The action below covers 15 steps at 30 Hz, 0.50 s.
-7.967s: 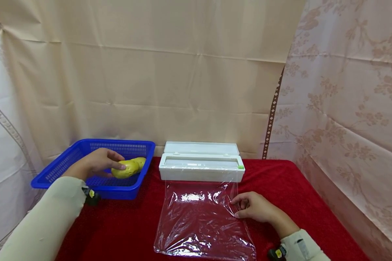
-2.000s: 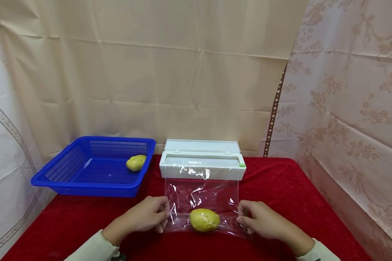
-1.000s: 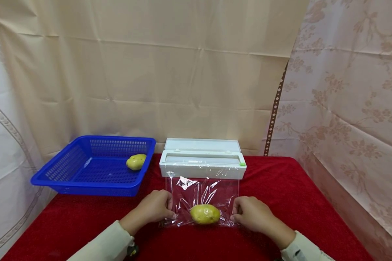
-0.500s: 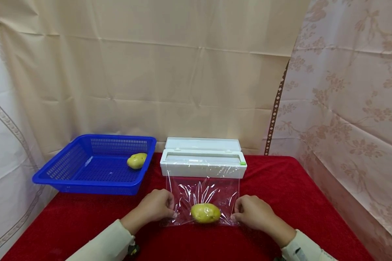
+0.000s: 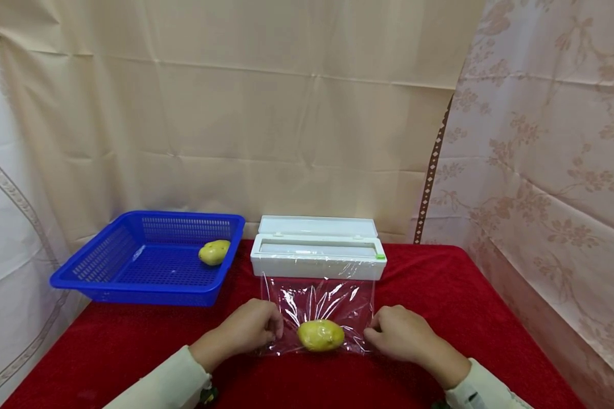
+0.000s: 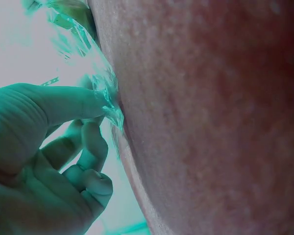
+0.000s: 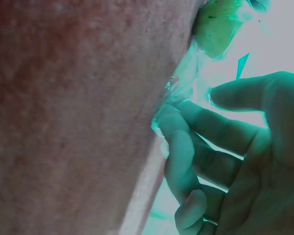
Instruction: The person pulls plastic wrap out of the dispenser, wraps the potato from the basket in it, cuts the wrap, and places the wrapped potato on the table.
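Clear plastic wrap (image 5: 312, 304) runs from the white dispenser box (image 5: 317, 267) across the red cloth. Under its near end lies a yellow, oval, potato-like piece of produce (image 5: 320, 335), covered by film with shiny creases fanning out. To its left, my left hand (image 5: 248, 326) pinches the film's near corner; the left wrist view has crumpled film at the thumb tip (image 6: 100, 103). On the other side my right hand (image 5: 404, 335) is at the opposite corner. In the right wrist view its bent fingertips touch the film (image 7: 181, 78), while the thumb stands away from them.
A blue plastic basket (image 5: 148, 295) stands back left with a second yellow piece (image 5: 214, 253) inside. The dispenser's lid (image 5: 317, 225) is raised, and a green slider (image 5: 380, 257) sits at its right end. Cloth curtains hang behind and on both sides.
Eight seconds ago the left hand held one piece over the basket; it is now under the folded film. In the last half second my left hand has shifted slightly right, toward the piece.
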Each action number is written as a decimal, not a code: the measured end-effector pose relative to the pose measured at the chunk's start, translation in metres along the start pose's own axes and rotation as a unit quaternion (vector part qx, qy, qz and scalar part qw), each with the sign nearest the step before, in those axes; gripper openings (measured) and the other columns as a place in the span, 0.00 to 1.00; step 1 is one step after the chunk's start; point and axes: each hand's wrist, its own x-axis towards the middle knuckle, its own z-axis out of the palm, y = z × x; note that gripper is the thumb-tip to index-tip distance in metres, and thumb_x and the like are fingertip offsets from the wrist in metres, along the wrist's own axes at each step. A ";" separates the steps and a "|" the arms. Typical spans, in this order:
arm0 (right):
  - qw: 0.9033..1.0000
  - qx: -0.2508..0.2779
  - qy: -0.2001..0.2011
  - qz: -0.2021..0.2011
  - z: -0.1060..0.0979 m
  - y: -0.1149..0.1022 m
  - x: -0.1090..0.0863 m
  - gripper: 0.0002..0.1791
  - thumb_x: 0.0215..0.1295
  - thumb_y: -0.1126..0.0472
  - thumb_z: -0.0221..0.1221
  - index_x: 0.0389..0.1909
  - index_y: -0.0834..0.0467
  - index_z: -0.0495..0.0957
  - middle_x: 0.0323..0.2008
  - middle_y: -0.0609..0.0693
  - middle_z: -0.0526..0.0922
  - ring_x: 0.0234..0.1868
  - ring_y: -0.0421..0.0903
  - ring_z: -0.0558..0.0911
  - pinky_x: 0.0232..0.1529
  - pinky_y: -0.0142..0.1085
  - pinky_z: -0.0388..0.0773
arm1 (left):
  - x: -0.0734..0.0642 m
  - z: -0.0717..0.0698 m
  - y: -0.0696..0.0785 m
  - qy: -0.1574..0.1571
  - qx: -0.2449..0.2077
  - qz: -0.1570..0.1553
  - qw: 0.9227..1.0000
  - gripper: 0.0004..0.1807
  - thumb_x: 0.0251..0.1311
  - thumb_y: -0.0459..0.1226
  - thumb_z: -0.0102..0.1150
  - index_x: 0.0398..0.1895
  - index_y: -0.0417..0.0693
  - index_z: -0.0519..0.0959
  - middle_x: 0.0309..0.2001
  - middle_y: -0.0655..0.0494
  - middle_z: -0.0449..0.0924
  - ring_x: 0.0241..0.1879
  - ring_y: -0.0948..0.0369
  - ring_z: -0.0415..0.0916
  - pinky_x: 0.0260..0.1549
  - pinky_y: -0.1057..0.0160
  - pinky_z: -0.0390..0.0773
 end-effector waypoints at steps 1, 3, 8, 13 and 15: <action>1.000 -0.003 -0.006 0.006 -0.001 -0.002 0.000 0.24 0.64 0.43 0.62 0.08 0.41 0.74 0.10 0.37 0.71 0.17 0.39 0.69 0.20 0.37 0.66 | 0.000 0.000 0.000 -0.003 0.005 0.000 1.000 0.14 0.45 0.25 0.69 0.19 0.57 0.84 0.23 0.71 0.80 0.25 0.75 0.71 0.27 0.71 0.74; 1.000 -0.012 -0.015 0.019 -0.004 -0.007 -0.001 0.31 0.67 0.32 0.57 0.07 0.43 0.71 0.09 0.40 0.70 0.17 0.40 0.69 0.19 0.38 0.65 | -0.002 -0.001 0.001 -0.008 0.012 -0.006 1.000 0.13 0.47 0.26 0.68 0.21 0.57 0.87 0.25 0.71 0.83 0.27 0.75 0.73 0.28 0.71 0.75; 0.998 -0.039 -0.031 0.040 -0.006 -0.018 -0.002 0.42 0.56 0.12 0.44 0.08 0.44 0.72 0.11 0.42 0.72 0.18 0.42 0.72 0.19 0.40 0.66 | -0.004 -0.006 0.009 -0.018 0.034 -0.051 0.998 0.12 0.51 0.30 0.62 0.24 0.59 0.88 0.24 0.71 0.83 0.25 0.72 0.72 0.25 0.66 0.75; 0.996 -0.057 -0.027 0.055 -0.005 -0.023 -0.001 0.43 0.52 0.09 0.43 0.12 0.45 0.72 0.14 0.43 0.72 0.20 0.44 0.72 0.20 0.42 0.66 | -0.004 -0.009 0.022 -0.019 0.082 -0.097 0.992 0.21 0.63 0.61 0.59 0.17 0.65 0.81 0.14 0.72 0.71 0.18 0.68 0.67 0.18 0.62 0.68; 0.996 -0.064 -0.024 0.059 -0.004 -0.024 -0.001 0.43 0.51 0.09 0.43 0.13 0.45 0.72 0.14 0.43 0.72 0.21 0.44 0.72 0.20 0.42 0.66 | -0.002 -0.009 0.027 -0.019 0.098 -0.115 0.988 0.32 0.58 0.75 0.52 0.14 0.65 0.78 0.12 0.71 0.69 0.17 0.67 0.67 0.19 0.61 0.67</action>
